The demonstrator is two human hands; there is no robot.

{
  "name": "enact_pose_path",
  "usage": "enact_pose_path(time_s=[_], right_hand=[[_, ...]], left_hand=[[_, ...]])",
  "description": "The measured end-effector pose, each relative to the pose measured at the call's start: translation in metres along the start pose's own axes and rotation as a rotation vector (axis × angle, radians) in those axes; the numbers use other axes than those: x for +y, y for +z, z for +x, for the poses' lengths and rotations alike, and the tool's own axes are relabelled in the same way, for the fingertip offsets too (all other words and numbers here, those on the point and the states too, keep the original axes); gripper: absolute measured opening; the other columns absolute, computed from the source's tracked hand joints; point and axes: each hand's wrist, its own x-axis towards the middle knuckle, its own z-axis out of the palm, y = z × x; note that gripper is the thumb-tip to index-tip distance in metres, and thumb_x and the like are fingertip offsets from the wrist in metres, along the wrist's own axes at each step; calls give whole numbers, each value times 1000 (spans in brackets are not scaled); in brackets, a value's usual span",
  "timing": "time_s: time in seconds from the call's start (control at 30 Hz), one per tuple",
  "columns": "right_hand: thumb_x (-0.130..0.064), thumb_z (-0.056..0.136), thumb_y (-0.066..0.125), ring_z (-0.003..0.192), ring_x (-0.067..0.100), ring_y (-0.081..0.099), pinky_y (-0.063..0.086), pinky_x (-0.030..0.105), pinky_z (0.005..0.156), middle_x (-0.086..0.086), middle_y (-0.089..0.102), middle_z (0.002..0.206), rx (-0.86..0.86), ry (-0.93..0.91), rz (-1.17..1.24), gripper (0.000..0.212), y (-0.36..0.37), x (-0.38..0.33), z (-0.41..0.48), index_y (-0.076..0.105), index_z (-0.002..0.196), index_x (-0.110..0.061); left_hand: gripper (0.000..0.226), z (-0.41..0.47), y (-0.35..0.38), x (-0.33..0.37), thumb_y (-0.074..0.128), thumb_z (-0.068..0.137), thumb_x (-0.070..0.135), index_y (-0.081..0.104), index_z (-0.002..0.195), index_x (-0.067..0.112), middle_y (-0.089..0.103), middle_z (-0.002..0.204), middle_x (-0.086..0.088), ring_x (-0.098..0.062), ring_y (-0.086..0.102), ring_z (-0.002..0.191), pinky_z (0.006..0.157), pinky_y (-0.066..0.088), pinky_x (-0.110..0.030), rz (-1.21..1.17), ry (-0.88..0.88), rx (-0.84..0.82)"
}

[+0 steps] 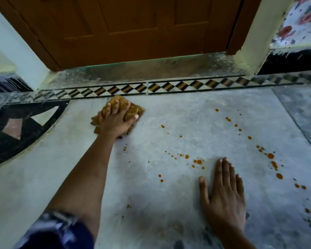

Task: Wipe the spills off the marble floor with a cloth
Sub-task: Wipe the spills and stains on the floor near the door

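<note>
While the left hand (116,121) presses spread fingers onto the bunched orange-brown cloth (133,109) on the marble floor (61,177), just beside the patterned border strip (169,87) | right hand (223,193) flat on floor, fingers straight, holding nothing | orange spills (270,156) dotted between and right of the hands

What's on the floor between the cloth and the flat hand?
Little orange drops dot the marble floor between the cloth and the right hand, in the head view.
</note>
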Motion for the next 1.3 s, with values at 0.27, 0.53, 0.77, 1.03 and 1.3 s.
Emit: enact_pose_path(time_s=[0.27, 0.53, 0.77, 1.03, 1.3], right_hand=[[-52, 88, 26, 140, 24, 27, 12, 35, 113, 12, 26, 152, -6, 11, 12, 76, -2, -2, 1, 27, 145, -3], [-53, 87, 24, 142, 24, 22, 5, 33, 114, 14, 23, 153, -4, 9, 9, 78, -4, -2, 2, 25, 146, -2], [-54, 86, 23, 142, 27, 22, 5, 35, 114, 15, 24, 153, -9, 12, 16, 79, -4, -2, 3, 25, 146, -2], [-56, 84, 14, 145, 23, 11, 0, 33, 115, 12, 14, 156, -18, -3, 17, 82, -5, -3, 1, 15, 148, -5], [-57, 83, 12, 145, 23, 8, -2, 34, 115, 12, 10, 157, -34, 8, 30, 83, -5, -3, 0, 12, 149, -5]], left_hand=[[79, -43, 25, 5, -3, 69, 85, -10, 141, 53, -19, 156, 9, -22, -15, 144, 114, -10, -51, 82, 236, 49], [72, -10, 7, -1, 20, 85, 75, -6, 146, 47, -17, 158, 5, -30, -12, 145, 114, -4, -58, -79, -123, -34], [77, -106, 37, -23, 5, 69, 83, -9, 140, 56, -15, 157, 9, -23, -8, 146, 114, -2, -49, 74, 150, 42], [80, -7, 9, 11, 21, 76, 84, -3, 144, 50, -17, 158, 8, -35, -10, 144, 112, -1, -61, -90, -55, -33], [73, -88, 33, 12, 10, 73, 80, -1, 141, 57, -11, 158, 11, -23, -10, 146, 114, -3, -51, 49, 259, 37]])
